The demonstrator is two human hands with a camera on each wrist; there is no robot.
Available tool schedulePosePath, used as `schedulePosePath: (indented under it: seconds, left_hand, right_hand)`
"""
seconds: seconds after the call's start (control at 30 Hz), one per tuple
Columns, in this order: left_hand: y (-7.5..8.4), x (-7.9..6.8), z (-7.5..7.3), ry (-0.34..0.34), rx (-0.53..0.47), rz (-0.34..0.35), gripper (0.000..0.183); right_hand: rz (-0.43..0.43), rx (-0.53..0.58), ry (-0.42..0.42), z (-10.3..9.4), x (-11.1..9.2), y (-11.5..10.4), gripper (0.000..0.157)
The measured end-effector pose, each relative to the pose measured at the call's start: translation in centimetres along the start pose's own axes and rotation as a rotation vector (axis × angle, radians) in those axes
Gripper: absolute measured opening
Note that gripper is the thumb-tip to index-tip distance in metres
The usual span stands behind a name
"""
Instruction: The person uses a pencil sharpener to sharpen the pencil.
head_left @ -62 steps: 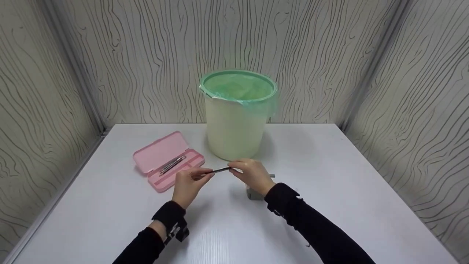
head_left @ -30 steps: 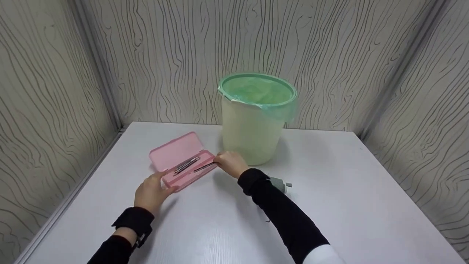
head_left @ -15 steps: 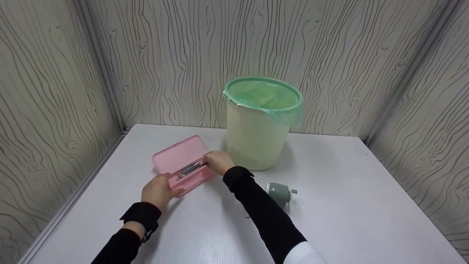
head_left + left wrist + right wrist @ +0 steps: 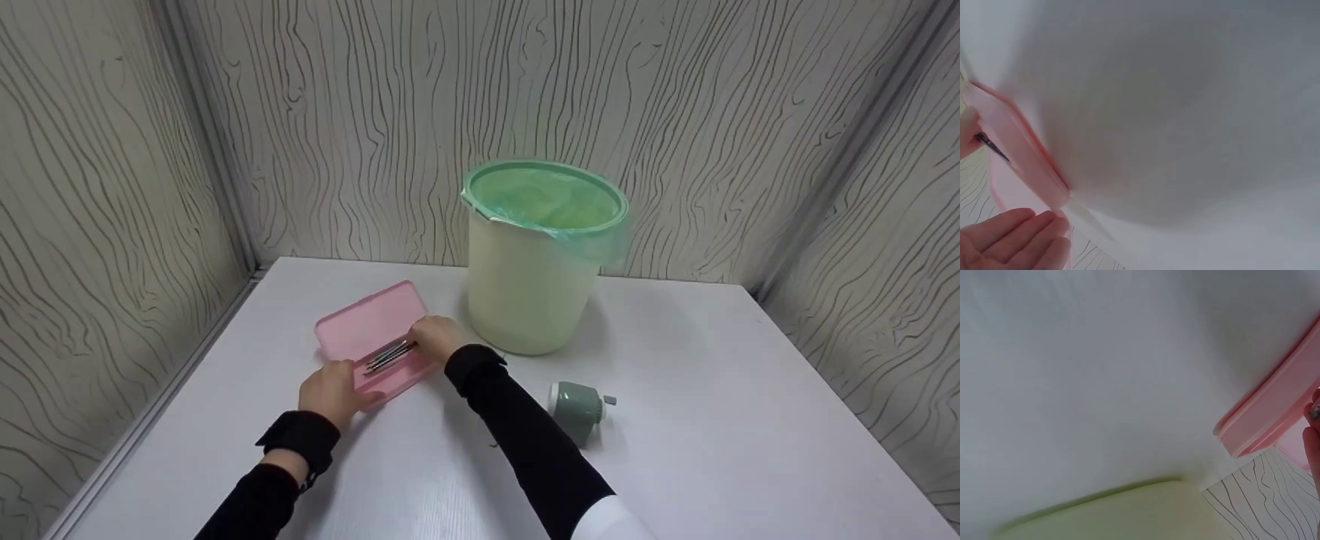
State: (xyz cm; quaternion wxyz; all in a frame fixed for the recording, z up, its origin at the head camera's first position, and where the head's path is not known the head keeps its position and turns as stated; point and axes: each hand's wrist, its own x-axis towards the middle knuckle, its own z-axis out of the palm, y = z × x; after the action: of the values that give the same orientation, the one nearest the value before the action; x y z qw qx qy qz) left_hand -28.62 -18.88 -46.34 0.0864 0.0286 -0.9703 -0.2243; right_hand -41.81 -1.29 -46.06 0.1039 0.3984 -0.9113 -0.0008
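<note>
In the head view an open pink pencil case (image 4: 411, 376) lies on the table, its lid (image 4: 371, 321) tipped back. My left hand (image 4: 330, 391) grips the near left end of the case, thumb along the front side. Over the far right end, my right hand (image 4: 439, 339) pinches the end of a dark pencil (image 4: 995, 147). That pencil lies alongside several other pencils (image 4: 386, 358) in the case's long compartment. My fingers partly hide the pencil ends in the head view.
Behind the case stands a pale bin (image 4: 525, 300) with a green rim and a green bag liner. A grey-green crank pencil sharpener (image 4: 577, 411) lies right of my right forearm. A small dark scrap (image 4: 493, 445) is on the white table (image 4: 712, 420).
Both hands held the pencil in front of the bin. My left hand let go and took hold of the case, while my right carried the pencil left into it. The head view has shifted.
</note>
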Motion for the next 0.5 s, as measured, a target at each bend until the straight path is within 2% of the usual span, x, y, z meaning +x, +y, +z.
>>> schedulePosePath:
  seconds: [0.1,0.23,0.37,0.5]
  left_hand:
    - [0.3,0.2,-0.3,-0.024,0.031,-0.008,0.051]
    - [0.4,0.5,-0.3,-0.034,0.041,-0.011,0.051]
    - [0.3,0.6,-0.2,-0.028,0.014,-0.012,0.052]
    - [0.2,0.7,-0.3,-0.032,0.007,-0.013,0.053]
  right_hand:
    - [0.006,0.01,-0.055,-0.3,0.3,0.0,0.015]
    - [0.014,0.008,-0.084,-0.6,0.6,0.1,0.016]
    - [0.013,-0.004,-0.086,-0.6,0.8,0.1,0.016]
    - [-0.012,-0.078,-0.088,-0.5,1.1,0.1,0.014]
